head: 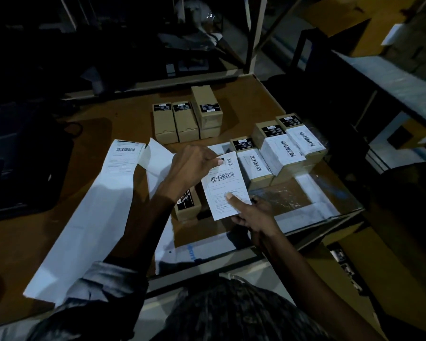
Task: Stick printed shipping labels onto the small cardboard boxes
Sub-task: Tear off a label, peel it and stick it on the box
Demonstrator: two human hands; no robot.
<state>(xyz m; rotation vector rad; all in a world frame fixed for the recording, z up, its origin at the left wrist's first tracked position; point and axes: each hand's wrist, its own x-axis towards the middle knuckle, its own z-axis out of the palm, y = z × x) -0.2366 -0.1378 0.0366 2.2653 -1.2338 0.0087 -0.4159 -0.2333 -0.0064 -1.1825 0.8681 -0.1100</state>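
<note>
Going left to right, I am seeing the label strip [89,212] trailing off at about eight o'clock on the table [103,112], with one printed label [123,158] still at its far end, so more sticking is waiting. At twelve o'clock the plain boxes [186,119] are standing bare of shipping labels, four as far as I can tell. At centre my left hand [192,168] is pinching the top corner of the loose label [226,185], while my right hand [253,215] is pressing a fingertip [229,196] onto its lower part, over the box in hand [186,205]. At two o'clock the labelled boxes [280,153] are sitting finished, three of them, so I am judging the job roughly halfway
</note>
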